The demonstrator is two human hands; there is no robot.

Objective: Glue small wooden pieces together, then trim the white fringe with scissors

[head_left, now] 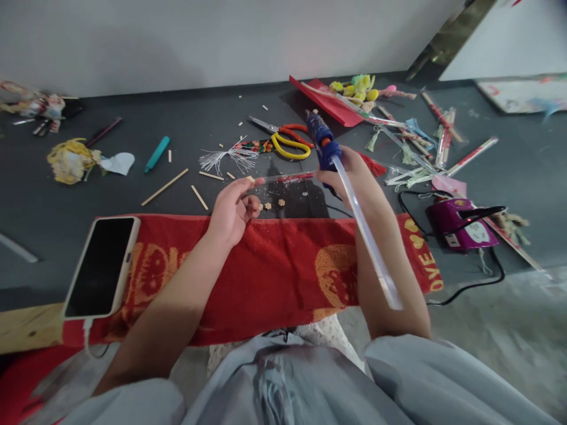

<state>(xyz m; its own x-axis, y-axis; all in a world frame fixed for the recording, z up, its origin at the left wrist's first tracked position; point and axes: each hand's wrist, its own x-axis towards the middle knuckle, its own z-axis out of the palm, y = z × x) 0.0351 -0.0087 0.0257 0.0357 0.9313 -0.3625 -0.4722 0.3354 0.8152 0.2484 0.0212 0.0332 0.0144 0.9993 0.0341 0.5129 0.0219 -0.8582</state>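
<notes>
My right hand (354, 177) is wrapped round a blue hot glue gun (326, 147), its nozzle pointing away from me. A long translucent glue stick (365, 236) sticks out of its back, over my right forearm. My left hand (233, 209) is closed, with a tiny tan piece (251, 179) at its thumb and index fingertips; it resembles the small flower-shaped pieces (282, 202) lying just right of the curled fingers. A clear plastic sleeve with a red strip (290, 177) lies between the two hands.
A red towel (266, 265) covers the table's near edge, with a phone (101, 265) on its left. Scissors (290, 141), a teal marker (157, 154) and wooden sticks (165, 187) lie beyond. Right are a purple power block (463, 224) with black cables and craft pieces (416, 141).
</notes>
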